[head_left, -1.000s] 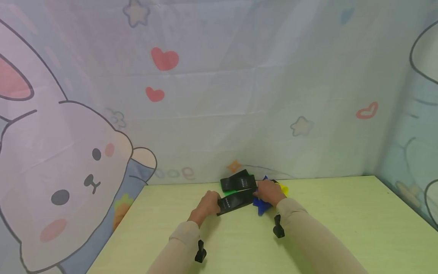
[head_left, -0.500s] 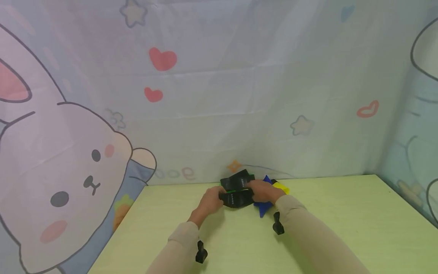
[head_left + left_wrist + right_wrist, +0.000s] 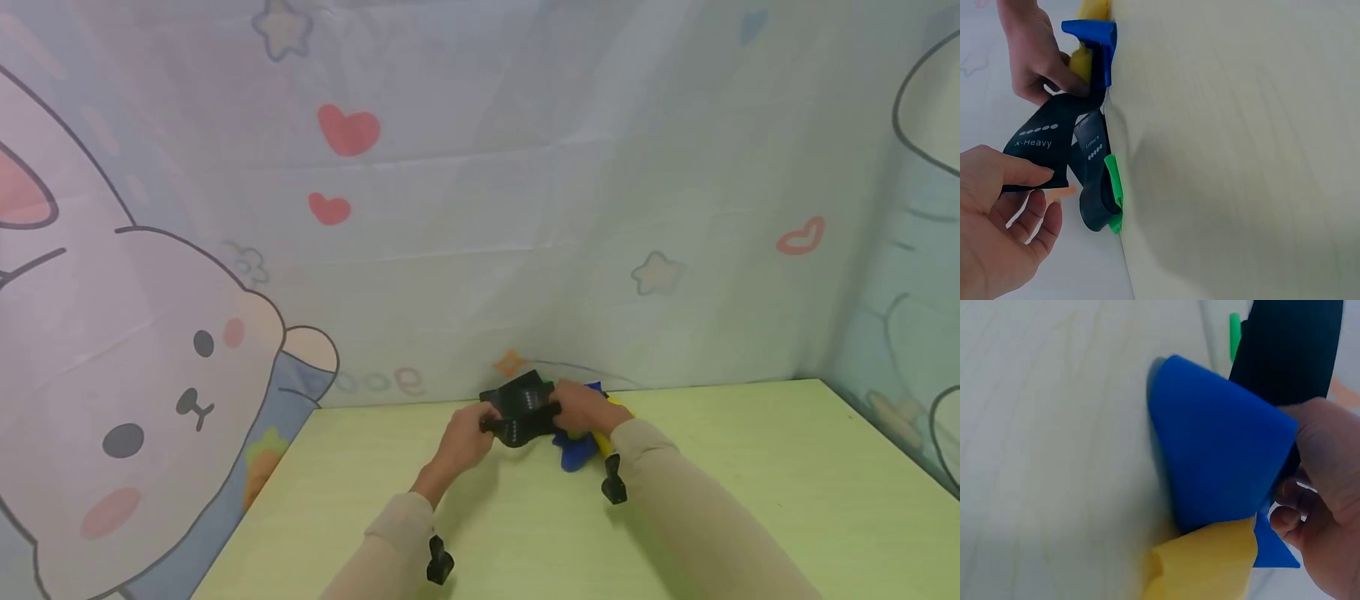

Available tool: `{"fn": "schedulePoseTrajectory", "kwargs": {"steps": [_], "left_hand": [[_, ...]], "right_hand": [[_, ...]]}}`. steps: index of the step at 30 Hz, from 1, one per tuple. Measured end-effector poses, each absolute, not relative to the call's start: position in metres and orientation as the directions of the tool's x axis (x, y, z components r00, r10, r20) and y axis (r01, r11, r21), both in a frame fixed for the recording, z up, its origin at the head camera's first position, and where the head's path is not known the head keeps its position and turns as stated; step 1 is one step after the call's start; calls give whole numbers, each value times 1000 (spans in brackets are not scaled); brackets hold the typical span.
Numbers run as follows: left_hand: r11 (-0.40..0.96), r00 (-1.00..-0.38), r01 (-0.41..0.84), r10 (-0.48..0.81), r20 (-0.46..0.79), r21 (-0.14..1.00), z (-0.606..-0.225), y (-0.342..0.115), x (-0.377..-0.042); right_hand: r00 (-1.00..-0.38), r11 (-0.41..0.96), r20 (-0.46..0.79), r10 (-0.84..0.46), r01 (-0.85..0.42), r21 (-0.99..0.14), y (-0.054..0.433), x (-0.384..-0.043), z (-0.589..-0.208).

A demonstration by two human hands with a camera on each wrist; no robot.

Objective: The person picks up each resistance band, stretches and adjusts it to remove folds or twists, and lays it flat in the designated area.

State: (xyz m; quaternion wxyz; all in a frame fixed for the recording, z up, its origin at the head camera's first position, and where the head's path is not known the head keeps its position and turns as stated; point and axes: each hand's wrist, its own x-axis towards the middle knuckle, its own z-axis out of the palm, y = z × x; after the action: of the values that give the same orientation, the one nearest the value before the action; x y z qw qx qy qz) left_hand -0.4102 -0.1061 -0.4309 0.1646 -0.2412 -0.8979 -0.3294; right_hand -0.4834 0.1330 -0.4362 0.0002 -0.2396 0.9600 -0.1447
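Note:
A black exercise band printed "X-Heavy" is stretched between both hands just above the tabletop. My left hand pinches one end between thumb and fingers. At the other end my right hand grips the black band, seen behind its fingers in the right wrist view. A blue band hangs in a fold beside the right hand, and a yellow band lies against it. Another printed black stretch curls behind, next to a green band; whether it is part of the held band, I cannot tell.
The pale yellow-green table runs back to a printed cloth backdrop right behind the bands. Black camera mounts hang below both wrists, close over the tabletop.
The held black band went from flat and taut to sagging, and moved slightly back towards the other black stretch. My left hand shifted back and right. The blue and yellow bands changed shape.

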Motion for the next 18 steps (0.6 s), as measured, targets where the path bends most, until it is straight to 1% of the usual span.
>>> {"fn": "schedulePoseTrajectory", "kwargs": {"steps": [5, 8, 12, 18], "left_hand": [[652, -833, 543, 337, 440, 529, -430, -116, -406], [657, -855, 512, 331, 399, 553, -430, -123, -405], [666, -884, 466, 320, 341, 583, -432, -130, -404], [687, -912, 411, 309, 271, 599, -437, -134, -404]], "right_hand": [[-914, 870, 78, -399, -404, -283, 140, -483, -426], [-919, 886, 87, -383, -393, -246, 144, -482, -422], [-929, 897, 109, -353, -370, -242, 148, -482, -422], [-902, 855, 182, -392, -430, -290, 147, -484, -423]]}}
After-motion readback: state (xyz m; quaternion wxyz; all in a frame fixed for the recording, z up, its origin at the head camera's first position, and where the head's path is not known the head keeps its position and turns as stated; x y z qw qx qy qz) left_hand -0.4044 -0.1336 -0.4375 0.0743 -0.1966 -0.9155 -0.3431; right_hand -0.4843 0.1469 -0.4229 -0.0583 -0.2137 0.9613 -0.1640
